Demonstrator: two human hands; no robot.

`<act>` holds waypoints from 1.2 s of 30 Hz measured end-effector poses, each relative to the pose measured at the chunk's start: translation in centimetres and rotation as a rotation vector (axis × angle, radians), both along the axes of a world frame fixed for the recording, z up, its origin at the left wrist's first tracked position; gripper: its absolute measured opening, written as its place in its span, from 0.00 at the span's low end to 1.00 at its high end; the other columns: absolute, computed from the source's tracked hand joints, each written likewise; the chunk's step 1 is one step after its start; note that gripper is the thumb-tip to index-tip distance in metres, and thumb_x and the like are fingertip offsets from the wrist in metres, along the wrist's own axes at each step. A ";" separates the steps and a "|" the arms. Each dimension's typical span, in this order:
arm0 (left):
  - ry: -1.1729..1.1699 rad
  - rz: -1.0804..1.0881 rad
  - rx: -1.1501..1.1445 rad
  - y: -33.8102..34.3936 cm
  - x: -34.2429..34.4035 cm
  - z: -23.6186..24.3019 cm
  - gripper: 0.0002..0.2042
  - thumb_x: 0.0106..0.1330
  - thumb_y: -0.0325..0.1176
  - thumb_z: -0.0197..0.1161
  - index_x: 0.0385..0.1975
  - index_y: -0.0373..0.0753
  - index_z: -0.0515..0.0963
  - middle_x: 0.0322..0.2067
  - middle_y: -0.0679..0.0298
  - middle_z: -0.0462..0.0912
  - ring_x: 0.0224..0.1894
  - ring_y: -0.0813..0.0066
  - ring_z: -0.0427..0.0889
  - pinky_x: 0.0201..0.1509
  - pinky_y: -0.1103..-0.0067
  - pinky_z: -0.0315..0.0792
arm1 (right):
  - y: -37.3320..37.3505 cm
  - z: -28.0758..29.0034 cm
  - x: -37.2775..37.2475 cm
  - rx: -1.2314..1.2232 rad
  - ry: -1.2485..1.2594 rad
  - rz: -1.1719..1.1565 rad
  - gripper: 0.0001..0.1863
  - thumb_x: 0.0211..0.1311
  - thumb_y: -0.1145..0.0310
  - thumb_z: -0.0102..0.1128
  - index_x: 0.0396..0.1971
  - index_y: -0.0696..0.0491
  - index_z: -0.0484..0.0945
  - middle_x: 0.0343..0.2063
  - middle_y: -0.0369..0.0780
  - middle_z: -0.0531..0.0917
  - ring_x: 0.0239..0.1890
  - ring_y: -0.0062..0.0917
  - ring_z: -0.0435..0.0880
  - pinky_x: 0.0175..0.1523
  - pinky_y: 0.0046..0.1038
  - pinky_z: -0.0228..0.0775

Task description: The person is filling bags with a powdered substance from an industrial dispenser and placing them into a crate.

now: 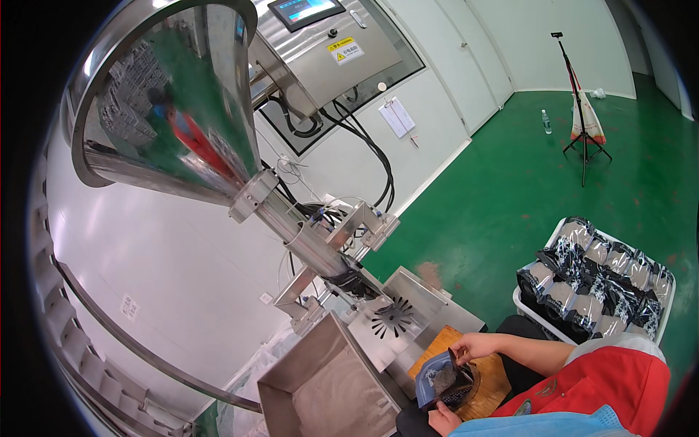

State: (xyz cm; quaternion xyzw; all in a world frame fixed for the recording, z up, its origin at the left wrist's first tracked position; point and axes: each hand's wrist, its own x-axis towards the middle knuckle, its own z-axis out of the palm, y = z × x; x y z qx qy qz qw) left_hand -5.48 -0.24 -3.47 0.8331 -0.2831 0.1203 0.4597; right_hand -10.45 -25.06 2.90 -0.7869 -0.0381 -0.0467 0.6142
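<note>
My right hand (477, 347) pinches the upper edge of a dark printed pouch (435, 370) with a pale, see-through-looking panel. My left hand (443, 419) grips the pouch's lower edge, its fingers partly hidden. Between my two hands the mouth of the pouch gapes; how much is inside I cannot tell. The pouch is over a yellowish wooden board (496, 384) between my dark-clad legs. Just beyond it is the filling machine's metal outlet tube (362, 288), above a slotted dark disc (392, 317).
Left of my hands stands a steel bin (331, 393) with fine greyish powder. A large steel hopper (167, 102) towers at upper left, beside a control box (328, 62). At right, a white crate (666, 309) holds several filled pouches (579, 291). A tripod (582, 131) stands farther back.
</note>
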 end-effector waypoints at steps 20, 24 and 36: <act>0.062 -0.083 -0.065 -0.4 -1.2 3.0 0.17 0.68 0.36 0.48 0.29 0.24 0.75 0.22 0.38 0.73 0.27 0.37 0.73 0.28 0.59 0.65 | 0.6 0.8 -0.9 -0.001 0.056 -0.055 0.06 0.53 0.72 0.62 0.25 0.55 0.73 0.20 0.32 0.75 0.28 0.14 0.71 0.34 0.22 0.66; 0.116 -0.118 -0.003 -0.7 -0.3 2.5 0.12 0.67 0.30 0.48 0.29 0.25 0.74 0.26 0.40 0.74 0.31 0.40 0.73 0.33 0.60 0.66 | 0.4 1.5 -0.7 0.054 0.108 -0.132 0.04 0.53 0.78 0.61 0.26 0.58 0.74 0.22 0.34 0.79 0.26 0.17 0.77 0.32 0.23 0.69; -0.153 0.024 -0.386 2.8 6.1 12.9 0.06 0.62 0.26 0.56 0.35 0.32 0.76 0.24 0.47 0.76 0.27 0.47 0.75 0.29 0.68 0.68 | 7.1 10.0 4.8 0.064 -0.228 -0.393 0.04 0.56 0.84 0.53 0.26 0.59 0.69 0.24 0.33 0.75 0.29 0.15 0.76 0.37 0.18 0.67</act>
